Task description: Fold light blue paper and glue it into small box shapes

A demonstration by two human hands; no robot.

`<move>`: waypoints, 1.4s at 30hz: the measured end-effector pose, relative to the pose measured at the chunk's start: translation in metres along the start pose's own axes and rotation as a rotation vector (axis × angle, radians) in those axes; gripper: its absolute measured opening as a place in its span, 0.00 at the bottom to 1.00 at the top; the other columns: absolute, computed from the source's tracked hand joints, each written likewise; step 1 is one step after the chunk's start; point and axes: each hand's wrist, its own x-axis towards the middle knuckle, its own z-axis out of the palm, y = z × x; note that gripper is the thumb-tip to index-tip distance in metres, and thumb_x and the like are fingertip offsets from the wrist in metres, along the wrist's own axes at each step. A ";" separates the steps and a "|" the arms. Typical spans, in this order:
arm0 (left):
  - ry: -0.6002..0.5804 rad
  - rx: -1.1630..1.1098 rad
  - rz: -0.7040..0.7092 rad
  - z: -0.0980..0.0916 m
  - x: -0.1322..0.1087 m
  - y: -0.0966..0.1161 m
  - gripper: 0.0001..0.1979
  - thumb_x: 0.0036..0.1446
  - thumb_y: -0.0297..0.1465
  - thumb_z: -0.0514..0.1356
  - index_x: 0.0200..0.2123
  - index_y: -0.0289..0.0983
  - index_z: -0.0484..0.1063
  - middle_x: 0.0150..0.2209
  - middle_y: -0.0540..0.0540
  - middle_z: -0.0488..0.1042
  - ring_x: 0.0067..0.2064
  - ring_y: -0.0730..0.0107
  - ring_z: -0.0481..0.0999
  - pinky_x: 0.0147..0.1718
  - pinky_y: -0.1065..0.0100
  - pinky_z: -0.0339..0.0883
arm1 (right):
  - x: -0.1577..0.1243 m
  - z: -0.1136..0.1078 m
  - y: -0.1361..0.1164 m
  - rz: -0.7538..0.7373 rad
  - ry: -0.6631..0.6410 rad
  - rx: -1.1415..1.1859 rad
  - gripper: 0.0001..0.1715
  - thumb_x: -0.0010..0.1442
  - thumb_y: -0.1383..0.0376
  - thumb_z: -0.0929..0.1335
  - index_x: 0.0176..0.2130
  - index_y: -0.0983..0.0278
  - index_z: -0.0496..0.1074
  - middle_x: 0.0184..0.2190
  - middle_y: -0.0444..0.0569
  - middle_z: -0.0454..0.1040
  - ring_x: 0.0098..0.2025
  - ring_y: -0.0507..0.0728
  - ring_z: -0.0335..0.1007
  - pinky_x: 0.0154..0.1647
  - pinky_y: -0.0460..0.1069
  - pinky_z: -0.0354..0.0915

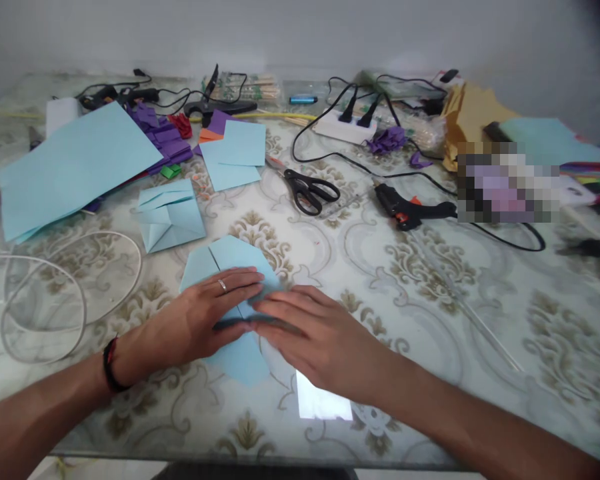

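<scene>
A light blue sheet of folded paper [237, 257] lies on the table in front of me, with creases and cut-off corners at its far end. My left hand [215, 307], wearing a ring, rests on top with fingers together and the thumb along a raised fold. From the other side, my right hand [305, 327] pinches the same fold, its fingertips close to the left ones. Part of the paper under both hands is hidden. Just beyond lies a smaller folded blue paper piece [173, 220].
Black-handled scissors [310, 190] and a glue gun [405, 207] lie farther back. Large blue sheets [80, 167] and a white wire coil [85, 293] are on the left. A power strip [345, 127] with cords stands behind. A clear glue stick [485, 333] lies right.
</scene>
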 end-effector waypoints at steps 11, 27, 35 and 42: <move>0.043 -0.127 -0.016 -0.005 -0.001 -0.003 0.14 0.70 0.26 0.59 0.56 0.38 0.75 0.64 0.39 0.74 0.67 0.56 0.72 0.64 0.53 0.72 | -0.005 0.001 -0.002 -0.001 -0.204 -0.055 0.22 0.69 0.71 0.68 0.60 0.68 0.74 0.65 0.55 0.74 0.66 0.66 0.69 0.67 0.63 0.68; 0.027 -0.021 0.020 -0.002 0.001 0.001 0.13 0.70 0.31 0.61 0.56 0.40 0.75 0.59 0.41 0.78 0.68 0.53 0.70 0.64 0.50 0.73 | -0.006 -0.031 0.025 0.113 0.094 0.044 0.16 0.72 0.69 0.66 0.54 0.61 0.79 0.51 0.54 0.82 0.52 0.63 0.76 0.54 0.62 0.75; -0.032 0.063 0.079 -0.006 0.003 0.005 0.16 0.71 0.26 0.58 0.58 0.42 0.76 0.59 0.40 0.74 0.68 0.52 0.68 0.61 0.50 0.74 | -0.006 -0.022 0.023 0.030 -0.101 0.068 0.15 0.73 0.64 0.66 0.52 0.62 0.80 0.36 0.51 0.76 0.39 0.59 0.68 0.41 0.55 0.69; -0.014 0.050 0.082 0.000 0.002 0.003 0.14 0.70 0.29 0.61 0.57 0.40 0.76 0.64 0.41 0.74 0.70 0.54 0.65 0.66 0.50 0.69 | 0.000 -0.011 0.012 -0.017 -0.233 0.005 0.14 0.73 0.63 0.66 0.52 0.61 0.79 0.33 0.47 0.75 0.36 0.59 0.65 0.40 0.55 0.59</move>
